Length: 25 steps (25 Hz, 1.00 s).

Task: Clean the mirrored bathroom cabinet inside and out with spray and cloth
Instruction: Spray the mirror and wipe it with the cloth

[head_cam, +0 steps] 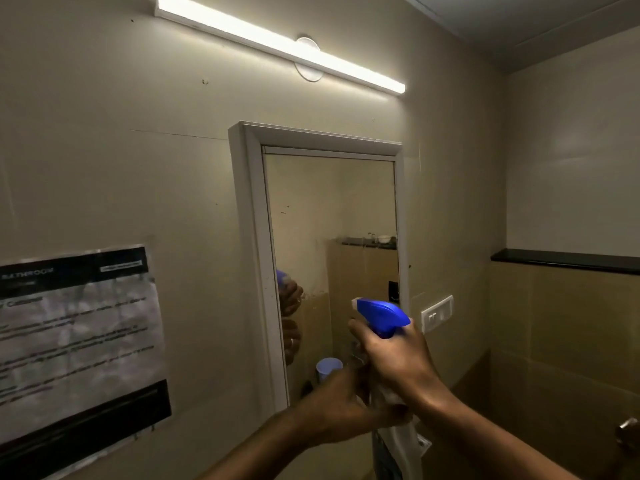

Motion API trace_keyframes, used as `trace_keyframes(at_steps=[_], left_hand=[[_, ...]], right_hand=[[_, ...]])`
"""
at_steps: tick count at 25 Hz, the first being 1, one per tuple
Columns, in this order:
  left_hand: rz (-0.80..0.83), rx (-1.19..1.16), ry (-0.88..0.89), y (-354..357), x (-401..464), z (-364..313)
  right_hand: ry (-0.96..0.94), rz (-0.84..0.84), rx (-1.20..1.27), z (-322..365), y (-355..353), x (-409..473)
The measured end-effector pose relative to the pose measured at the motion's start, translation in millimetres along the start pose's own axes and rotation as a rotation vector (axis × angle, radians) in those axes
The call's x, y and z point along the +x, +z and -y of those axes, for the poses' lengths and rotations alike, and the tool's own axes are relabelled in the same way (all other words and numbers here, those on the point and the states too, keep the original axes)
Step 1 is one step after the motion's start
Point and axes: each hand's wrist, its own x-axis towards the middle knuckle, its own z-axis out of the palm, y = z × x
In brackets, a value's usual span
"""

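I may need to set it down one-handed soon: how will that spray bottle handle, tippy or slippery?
The spray bottle is tall and narrow with a bulky blue trigger head, so it probably tips easily when stood up. Its smooth white plastic body could be slick if wet. The right hand grips its neck while the left hand reaches its body; its fill level cannot be seen, so its weight is uncertain.

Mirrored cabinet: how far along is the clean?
Early. Done: nothing evident; cabinet door is shut, its mirror spotted. In hand: right hand grips the spray bottle, nozzle toward the mirror; left hand is at the bottle's body. Left: wiping and the inside; no cloth visible.
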Motion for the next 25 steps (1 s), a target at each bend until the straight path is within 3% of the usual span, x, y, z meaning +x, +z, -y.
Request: trace_keyframes(at_steps=[8, 12, 15, 19, 22, 25], left_hand=[[-0.046, 0.029, -0.078, 16, 10, -5], [-0.095, 0.15, -0.126, 10, 24, -12], [-0.396, 0.341, 0.064, -4, 15, -13], [-1.028, 0.791, 0.533, -54, -14, -2], [-1.259, 0.701, 0.441, -96, -19, -8], [-1.195, 0.684, 0.363, -118, -6, -17]], right_hand=[[-0.012, -0.186, -0.022, -9, -21, 14], [0.024, -0.25, -0.077, -13, -33, 28], [0.04, -0.314, -0.136, -20, -46, 35], [0.081, -0.322, -0.178, -34, -56, 36], [0.103, -0.299, -0.178, -39, -58, 37], [0.118, -0.237, -0.133, -40, -60, 36]])
